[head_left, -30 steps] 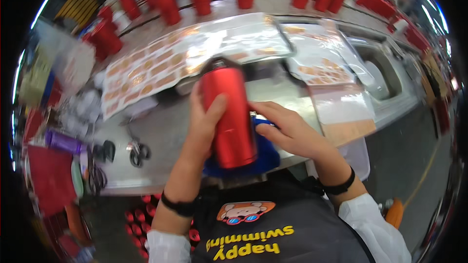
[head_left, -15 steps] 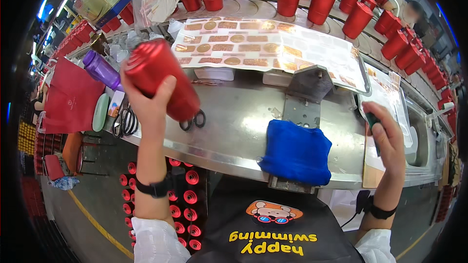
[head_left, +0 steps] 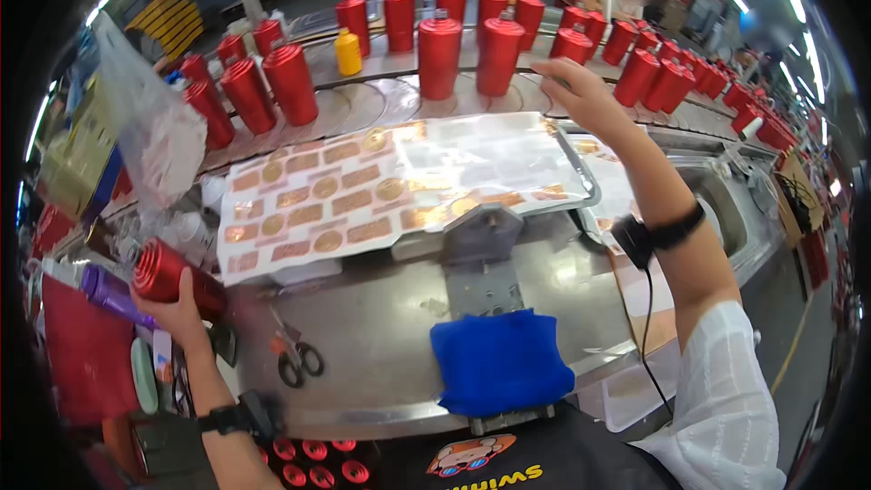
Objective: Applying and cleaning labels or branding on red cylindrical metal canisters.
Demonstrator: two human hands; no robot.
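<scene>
My left hand [head_left: 181, 313] grips a red metal cylinder [head_left: 172, 277] lying on its side at the left end of the steel bench, next to a purple bottle [head_left: 109, 295]. My right hand [head_left: 576, 91] stretches far forward with fingers apart, close to a red cylinder [head_left: 570, 44] in the row standing on the back conveyor; it holds nothing. A blue cloth [head_left: 501, 361] lies on the bench edge in front of me. A sheet of gold and copper labels [head_left: 363, 195] is spread across the bench middle.
Many upright red cylinders [head_left: 440, 54] and a yellow bottle [head_left: 348, 53] line the curved conveyor. Scissors [head_left: 295, 358] lie left of the cloth. A clear plastic bag [head_left: 150, 141] hangs at left. A steel sink [head_left: 726, 209] sits at right. More red cylinders [head_left: 318, 458] are stored below the bench.
My left hand has lowered the red cylinder from mid-air down to the bench's left end. My right hand has swung from the right side up to the conveyor row.
</scene>
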